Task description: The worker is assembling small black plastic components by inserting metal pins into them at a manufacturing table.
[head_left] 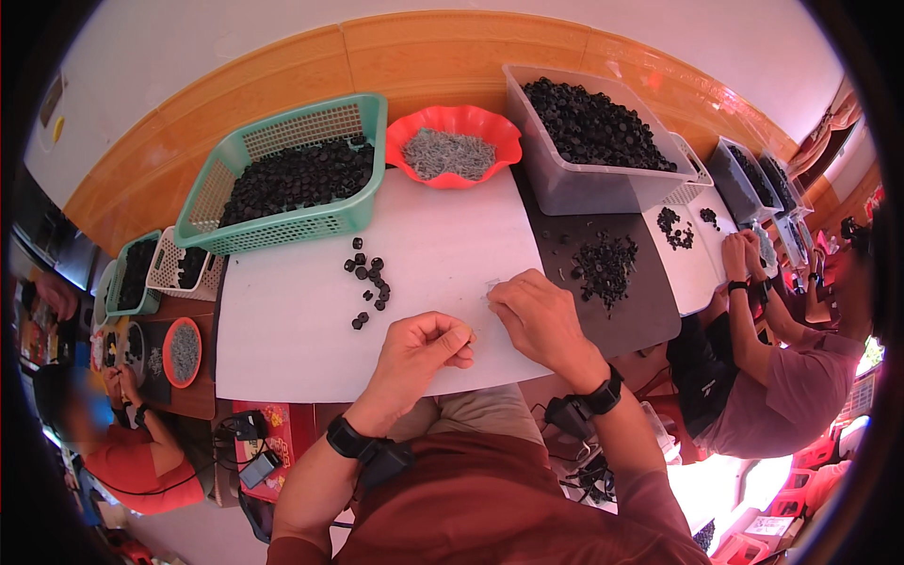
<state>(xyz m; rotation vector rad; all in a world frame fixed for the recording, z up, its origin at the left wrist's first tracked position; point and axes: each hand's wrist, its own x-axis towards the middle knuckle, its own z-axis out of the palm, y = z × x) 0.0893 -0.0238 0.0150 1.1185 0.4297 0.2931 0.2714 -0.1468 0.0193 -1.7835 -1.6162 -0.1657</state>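
My left hand [424, 350] is held above the near edge of a white board [282, 311], its fingers curled and the thumb pressed against them. Whatever is in that pinch is too small to name. To its right, my right hand [539, 315] reaches down to the board with its fingertips drawn together. A few tiny thin pieces [492, 282] lie right at those fingertips; whether any is gripped is hidden. Beyond my left hand, several small black plastic parts [362, 273] are scattered over the board.
At the back stand a green basket [292, 229] of black parts, a red scalloped bowl [405, 132] of grey metal pins and a clear tub [603, 188] of black parts. A dark mat [650, 315] at right carries a small black pile [605, 268]. People work on both sides.
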